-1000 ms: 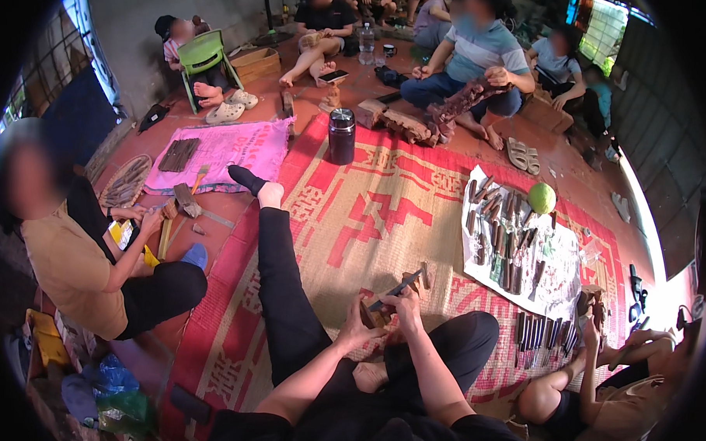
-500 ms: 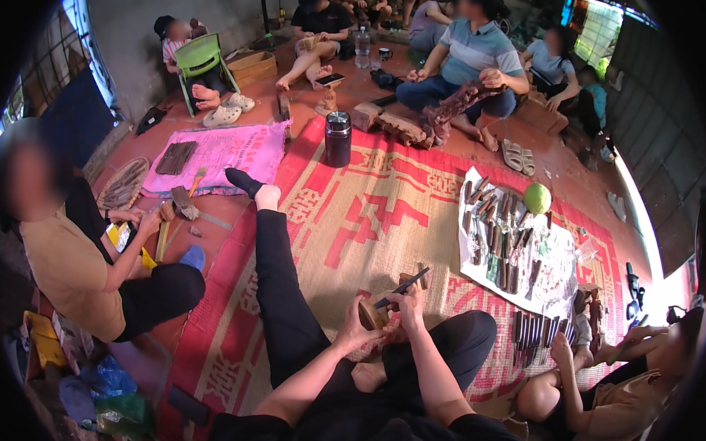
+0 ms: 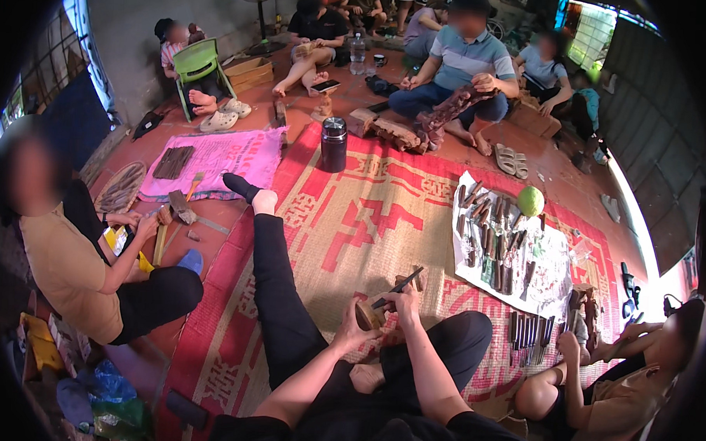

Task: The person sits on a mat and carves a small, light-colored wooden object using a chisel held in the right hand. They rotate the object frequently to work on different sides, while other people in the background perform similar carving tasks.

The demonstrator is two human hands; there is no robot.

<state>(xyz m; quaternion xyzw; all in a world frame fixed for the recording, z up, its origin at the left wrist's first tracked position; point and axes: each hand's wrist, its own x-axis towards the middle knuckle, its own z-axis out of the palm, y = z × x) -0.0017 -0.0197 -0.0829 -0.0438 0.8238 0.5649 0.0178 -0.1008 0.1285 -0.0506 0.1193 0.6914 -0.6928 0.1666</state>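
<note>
My left hand (image 3: 352, 331) is closed around a small brown wooden block (image 3: 370, 315) above my folded leg. In my right hand (image 3: 403, 308) is a dark, slender carving tool (image 3: 408, 280), slanting up and to the right. Its lower end meets the block or lies very close to it; the exact contact is too small to make out. Just beyond the tool, another wooden piece (image 3: 421, 282) shows in part above the mat.
A red and straw-coloured mat (image 3: 314, 227) lies under me. To the right, many carving tools (image 3: 488, 241) rest on a white sheet (image 3: 549, 293) beside a green round fruit (image 3: 531, 200). A dark flask (image 3: 334, 146) stands ahead. Co-workers sit left (image 3: 71, 265) and right (image 3: 619, 393).
The whole view has shifted slightly, with things at the right now a little further left. Both hands keep nearly the same hold on the block and the tool.
</note>
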